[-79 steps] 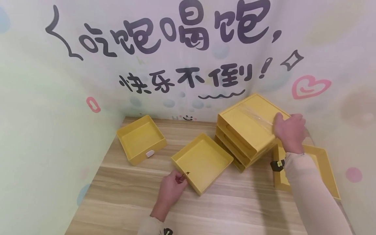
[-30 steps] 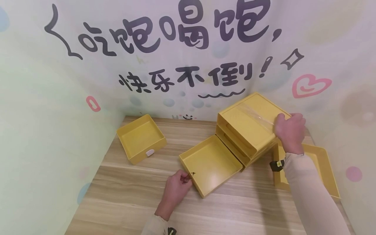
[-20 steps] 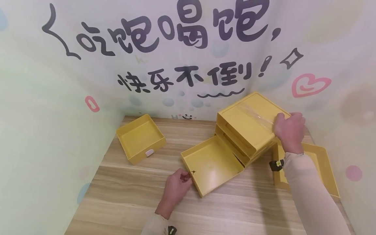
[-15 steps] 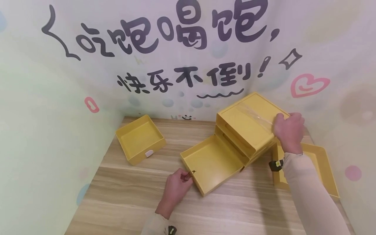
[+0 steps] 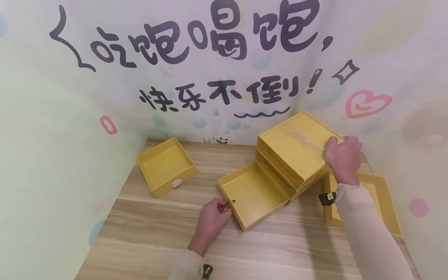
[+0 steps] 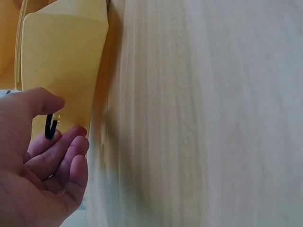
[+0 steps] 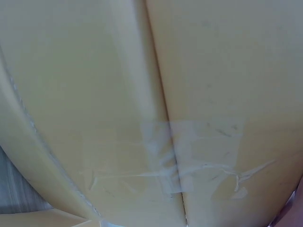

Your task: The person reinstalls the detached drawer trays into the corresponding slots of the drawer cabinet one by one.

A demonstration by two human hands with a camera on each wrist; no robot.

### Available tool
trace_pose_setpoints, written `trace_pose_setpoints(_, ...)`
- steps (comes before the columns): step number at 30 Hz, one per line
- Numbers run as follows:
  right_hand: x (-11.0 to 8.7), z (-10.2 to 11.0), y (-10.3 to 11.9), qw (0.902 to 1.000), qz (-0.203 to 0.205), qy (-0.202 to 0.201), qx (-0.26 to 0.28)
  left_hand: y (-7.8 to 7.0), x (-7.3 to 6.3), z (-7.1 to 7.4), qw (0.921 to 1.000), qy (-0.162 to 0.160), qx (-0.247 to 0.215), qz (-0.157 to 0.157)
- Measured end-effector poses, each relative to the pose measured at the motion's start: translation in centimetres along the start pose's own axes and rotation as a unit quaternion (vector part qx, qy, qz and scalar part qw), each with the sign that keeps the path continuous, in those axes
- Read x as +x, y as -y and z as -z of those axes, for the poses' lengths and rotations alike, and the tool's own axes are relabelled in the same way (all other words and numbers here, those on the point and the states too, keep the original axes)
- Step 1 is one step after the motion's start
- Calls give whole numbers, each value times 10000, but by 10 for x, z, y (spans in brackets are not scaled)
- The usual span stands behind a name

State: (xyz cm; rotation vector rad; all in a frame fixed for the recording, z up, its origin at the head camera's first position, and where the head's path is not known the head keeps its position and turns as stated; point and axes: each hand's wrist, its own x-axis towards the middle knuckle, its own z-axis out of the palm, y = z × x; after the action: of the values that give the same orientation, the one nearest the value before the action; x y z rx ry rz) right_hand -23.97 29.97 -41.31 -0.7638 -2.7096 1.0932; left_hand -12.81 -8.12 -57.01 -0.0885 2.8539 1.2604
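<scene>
In the head view, a shallow yellow drawer (image 5: pixel 258 190) lies flat on the table, its inner end right at the lowest opening of a yellow drawer cabinet (image 5: pixel 294 146). My left hand (image 5: pixel 212 218) is at the drawer's outer front, with thumb and fingertips round a small black pull loop (image 6: pixel 49 126) that shows in the left wrist view. My right hand (image 5: pixel 343 158) grips the cabinet at its right top edge, fingers hidden behind it. The cabinet stands at an angle, clear tape (image 7: pixel 161 158) stuck across its panels. Its two upper openings show no drawer fronts.
A smaller yellow drawer (image 5: pixel 168 165) with a white tab on its front sits at the back left. Another yellow drawer (image 5: pixel 386 202) lies at the right, partly behind my right forearm. Printed fabric walls (image 5: pixel 217 128) border the wooden table (image 5: pixel 150 229) at the back and sides.
The drawer and my left hand have moved right, and the gap to the cabinet's lowest opening has closed. My right hand has stayed on the cabinet.
</scene>
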Motion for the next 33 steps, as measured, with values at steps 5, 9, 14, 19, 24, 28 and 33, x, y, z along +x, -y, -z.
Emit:
trace_pose_setpoints(5, 2, -1, -3, 10000, 59, 10, 40, -1, 4, -2, 10000, -71, 14, -54)
trace_pose_setpoints(9, 7, 1, -9, 9993, 287, 208, 105, 0, 8, -4, 9999, -36, 31, -143)
trace_pose_setpoints(14, 16, 7, -21, 9911, 1034, 693, 471, -1, 13, -4, 9991, -17, 101, -410)
trace_pose_setpoints(19, 25, 14, -41, 9709, 1889, 1369, 549, 0, 17, -2, 9981, -96, 41, -611)
trace_pose_setpoints(24, 32, 25, -58, 9561, 2026, 2097, 298, 0, 18, -3, 9981, -89, -45, -608)
trace_pose_setpoints(28, 33, 34, -62, 9491, 2003, 2428, 133, 1, 18, -5, 9980, -52, -125, -613)
trace_pose_setpoints(33, 30, 37, -57, 9465, 2070, 2476, 63, 2, 19, -5, 9980, -80, -322, -535)
